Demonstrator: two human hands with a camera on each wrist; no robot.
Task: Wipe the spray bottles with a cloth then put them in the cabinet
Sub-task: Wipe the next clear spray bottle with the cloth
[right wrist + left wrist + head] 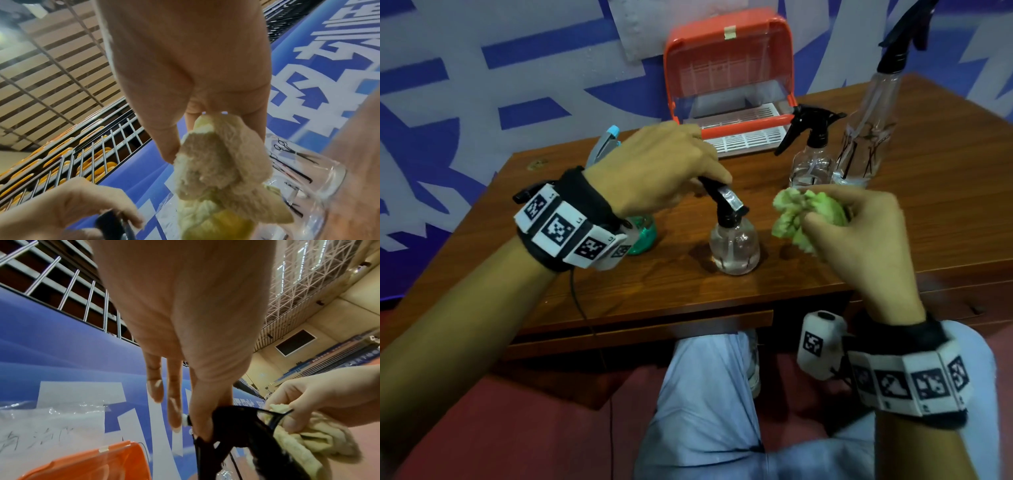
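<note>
A small round clear spray bottle (734,248) with a black trigger head stands on the wooden table (654,294) near its front edge. My left hand (671,168) pinches the top of that black head (232,423) from above. To its right my right hand (859,226) grips a bunched pale green cloth (801,216), held just clear of the bottle (218,178). Behind stand a clear bottle with a black trigger (811,150) and a tall clear bottle (866,137). The orange cabinet (729,68) stands open at the table's back.
A green round bottle with a light blue trigger (643,233) sits partly hidden behind my left wrist. The cabinet's white slatted tray (743,137) sticks out toward me. A blue and white wall runs behind the table. My knees are below the front edge.
</note>
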